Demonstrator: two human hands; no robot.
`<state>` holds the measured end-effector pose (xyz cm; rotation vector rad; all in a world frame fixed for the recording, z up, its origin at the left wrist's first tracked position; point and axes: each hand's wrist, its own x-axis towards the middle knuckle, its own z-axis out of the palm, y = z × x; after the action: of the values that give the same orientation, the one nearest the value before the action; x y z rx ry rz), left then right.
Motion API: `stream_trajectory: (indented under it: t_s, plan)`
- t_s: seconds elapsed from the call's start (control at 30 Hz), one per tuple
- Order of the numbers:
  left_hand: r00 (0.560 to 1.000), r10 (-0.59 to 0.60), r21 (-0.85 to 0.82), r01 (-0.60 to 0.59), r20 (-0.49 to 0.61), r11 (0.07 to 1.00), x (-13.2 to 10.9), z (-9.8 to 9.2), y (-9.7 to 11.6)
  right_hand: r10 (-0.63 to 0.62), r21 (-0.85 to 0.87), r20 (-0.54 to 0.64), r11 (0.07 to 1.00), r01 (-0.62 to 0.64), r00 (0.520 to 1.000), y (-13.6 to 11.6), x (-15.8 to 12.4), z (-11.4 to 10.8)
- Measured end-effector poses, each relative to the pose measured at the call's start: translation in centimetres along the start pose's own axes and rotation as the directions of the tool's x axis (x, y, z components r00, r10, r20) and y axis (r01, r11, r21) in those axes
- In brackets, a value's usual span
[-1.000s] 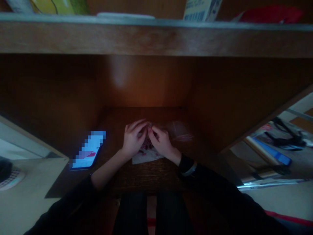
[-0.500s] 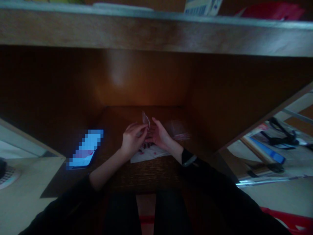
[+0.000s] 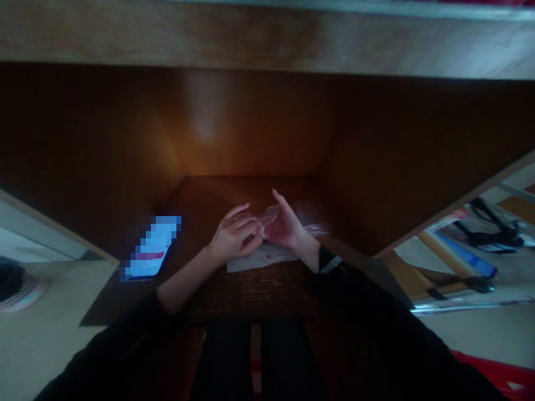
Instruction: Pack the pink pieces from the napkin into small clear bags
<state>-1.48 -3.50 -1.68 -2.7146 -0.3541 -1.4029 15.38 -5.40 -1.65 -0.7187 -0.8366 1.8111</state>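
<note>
In a dim wooden desk alcove my two hands meet over a white sheet of paper (image 3: 261, 257) that carries small red bits. My left hand (image 3: 234, 236) is curled, its fingertips pinching a small clear plastic bag (image 3: 270, 215). My right hand (image 3: 286, 225) is raised on edge with the index finger pointing up, and its other fingers also grip the little bag. What the bag holds is too dark to make out.
A lit phone (image 3: 152, 248) lies on the desk to the left. More clear plastic bags (image 3: 311, 218) lie right of my hands. A shelf board (image 3: 267, 33) overhangs the alcove. A cluttered table with cables and blue items (image 3: 468, 250) sits at the right.
My hands rose from the paper with a small clear bag and now hold it between them, tilted lower. The camera view tipped downward slightly.
</note>
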Motion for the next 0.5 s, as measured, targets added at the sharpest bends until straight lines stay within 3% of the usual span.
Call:
stream_trajectory:
  t_s: [0.2, 0.5]
  plan:
    - [0.983, -0.143, 0.116, 0.156, -0.115, 0.981, -0.4, 1.2, -0.7, 0.006, 0.14, -0.114, 0.99, 0.01, 0.993, 0.3, 0.1, 0.4]
    - [0.972, -0.225, 0.09, 0.231, -0.07, 0.969, -0.6, 1.2, -0.2, -0.159, 0.118, -0.143, 0.977, 0.176, 0.977, 0.6, 0.4, 0.2]
